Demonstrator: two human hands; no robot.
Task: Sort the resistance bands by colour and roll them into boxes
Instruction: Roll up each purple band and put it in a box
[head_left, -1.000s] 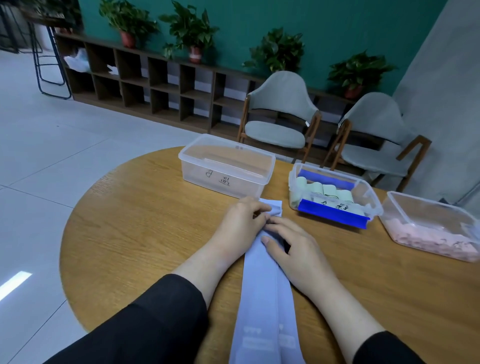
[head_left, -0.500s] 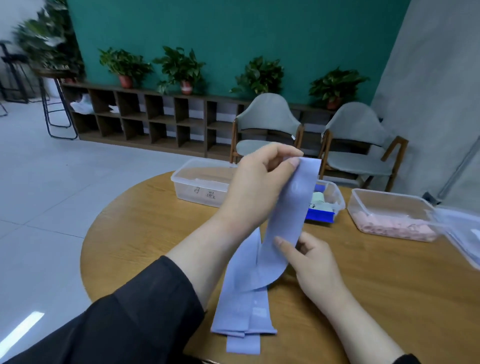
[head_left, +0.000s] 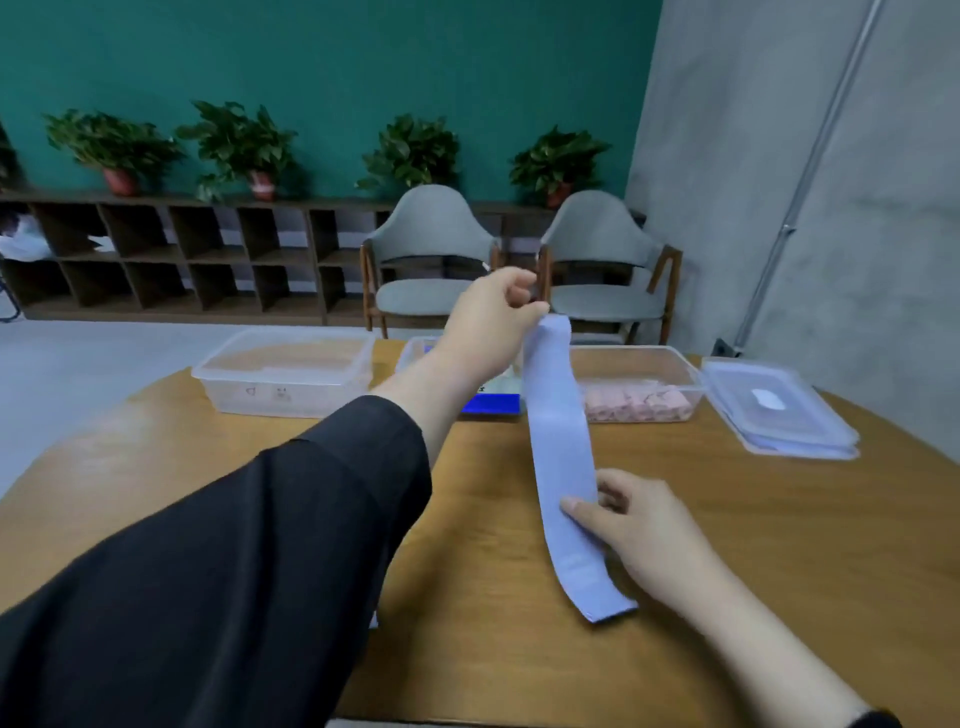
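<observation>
A long lilac resistance band (head_left: 563, 457) hangs stretched between my hands above the round wooden table (head_left: 779, 545). My left hand (head_left: 488, 327) is raised high and pinches the band's top end. My right hand (head_left: 639, 530) pinches the band lower down, thumb on its front, just above the table. The band's bottom end lies on the wood. Behind stand three clear boxes: one on the left (head_left: 285, 374) that looks empty, a middle one with a blue strip (head_left: 493, 402) mostly hidden by my left arm, and one (head_left: 639, 384) holding pink rolls.
A stack of clear lids (head_left: 779, 410) lies at the right of the table. Two grey chairs (head_left: 431, 260) stand behind the table, with a low shelf and potted plants along the green wall. A grey wall rises on the right.
My left hand lifted the band's end off the table and raised it up and away, drawing the band out straight. My right hand slid down the band and now pinches it.
</observation>
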